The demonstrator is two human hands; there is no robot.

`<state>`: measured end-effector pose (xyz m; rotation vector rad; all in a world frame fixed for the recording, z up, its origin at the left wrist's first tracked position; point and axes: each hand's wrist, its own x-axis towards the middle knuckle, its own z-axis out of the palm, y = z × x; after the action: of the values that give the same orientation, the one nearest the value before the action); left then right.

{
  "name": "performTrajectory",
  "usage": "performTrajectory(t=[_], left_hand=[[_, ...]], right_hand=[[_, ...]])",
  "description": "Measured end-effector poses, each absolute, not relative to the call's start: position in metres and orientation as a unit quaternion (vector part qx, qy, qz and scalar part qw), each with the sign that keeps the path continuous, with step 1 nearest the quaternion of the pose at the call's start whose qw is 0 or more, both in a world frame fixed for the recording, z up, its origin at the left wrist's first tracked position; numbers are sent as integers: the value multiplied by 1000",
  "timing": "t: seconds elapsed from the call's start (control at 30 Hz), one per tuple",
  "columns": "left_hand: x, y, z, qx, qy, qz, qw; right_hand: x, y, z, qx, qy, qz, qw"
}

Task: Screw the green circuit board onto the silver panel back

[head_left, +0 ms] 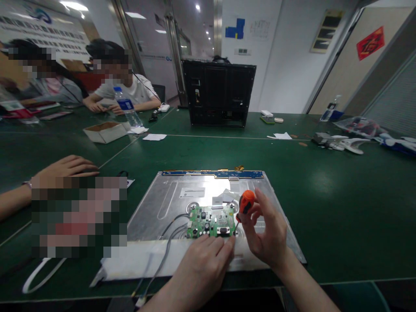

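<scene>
Right grip (pixel 268 234) is holding a tilted orange-black plastic screwdriver (pixel 247 201), risking slipping across the green rectangular circuit board (pixel 211 219); left grip (pixel 208 260), I cannot tell.

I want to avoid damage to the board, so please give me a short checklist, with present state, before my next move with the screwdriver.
1. Screwdriver held by the right hand: ok.
2. Its tip at the lower right corner of the circuit board: ok.
3. Tip seated in a screw: cannot tell, too small.
4. Left hand well clear of the tip: not ok, its fingers lie close by.
5. Cables at the board's left side fully plugged in: cannot tell.
6. Metal panel lying on the green table: ok.
</scene>
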<state>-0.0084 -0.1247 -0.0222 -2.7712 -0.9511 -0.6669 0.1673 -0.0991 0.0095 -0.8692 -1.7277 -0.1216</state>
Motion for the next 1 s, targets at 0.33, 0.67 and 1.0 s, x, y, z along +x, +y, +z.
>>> performTrajectory(t=[0.33, 0.67, 1.0], left_hand=[[-8, -125, -21, -920, -317, -220, 64], [-8, -125, -21, -920, -320, -220, 56], [-8, -125, -22, -919, -326, -214, 60]], right_hand=[[167, -98, 8, -336, -723, -19, 603], [165, -100, 13, -370, -730, -62, 571], [166, -100, 10, -350, -734, -46, 580]])
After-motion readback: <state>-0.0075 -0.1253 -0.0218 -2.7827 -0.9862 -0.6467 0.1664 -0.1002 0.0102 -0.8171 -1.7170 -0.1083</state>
